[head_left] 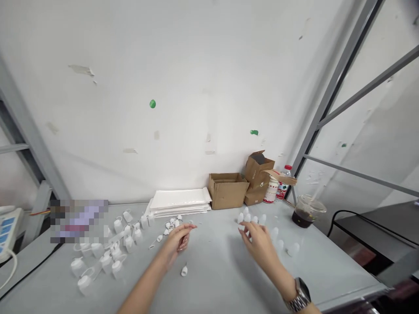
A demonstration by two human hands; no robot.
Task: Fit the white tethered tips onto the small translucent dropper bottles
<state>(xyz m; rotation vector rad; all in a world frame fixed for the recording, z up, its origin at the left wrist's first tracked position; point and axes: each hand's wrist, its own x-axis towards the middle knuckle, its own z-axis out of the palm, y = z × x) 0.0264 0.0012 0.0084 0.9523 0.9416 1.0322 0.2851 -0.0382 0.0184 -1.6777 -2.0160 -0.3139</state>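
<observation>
While the left hand (pixel 178 240) curls loosely, grip empty, the right hand (pixel 258 240) should pinch one bottle (pixel 274 233) cleanly, fingers spread now.

Left hand (pixel 178 241) and right hand (pixel 257 239) half-curled, apart

Small white bottles (pixel 262 220) upright, clustered; small white caps (pixel 170 225) scattered on table

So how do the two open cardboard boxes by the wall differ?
The larger box sits flat on the table with its open top facing up. The smaller box is perched higher, tilted, on another small carton. The larger one is wide and low; the smaller one is narrower. Both are plain brown cardboard with flaps open, standing against the wall.
</observation>
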